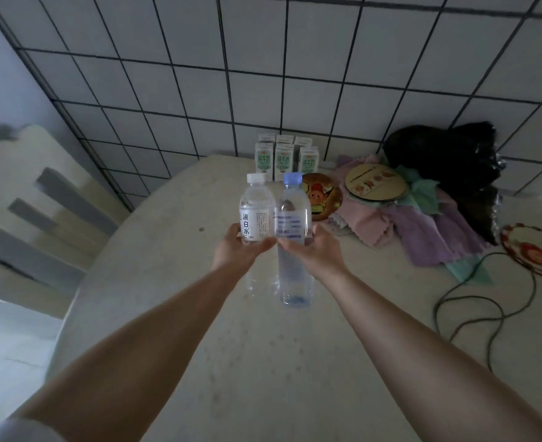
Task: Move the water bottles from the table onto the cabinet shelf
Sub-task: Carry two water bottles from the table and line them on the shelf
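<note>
Two clear water bottles stand side by side, touching, in the middle of the round pale table [174,282]. The white-capped bottle [254,208] with a white label is on the left; my left hand [237,250] grips it around the middle. The blue-capped bottle [292,215] with a blue-printed label is on the right; my right hand [314,250] grips its middle. Both bottles are upright. Whether their bases rest on the table or hover just above it I cannot tell. No cabinet shelf shows in this view.
Several green-and-white milk cartons [282,157] stand behind the bottles by the tiled wall. Round tins [320,196], a card disc, pastel cloths [416,224] and a black bag [448,167] crowd the right. A cable [473,301] loops at right. A chair [40,212] stands on the left.
</note>
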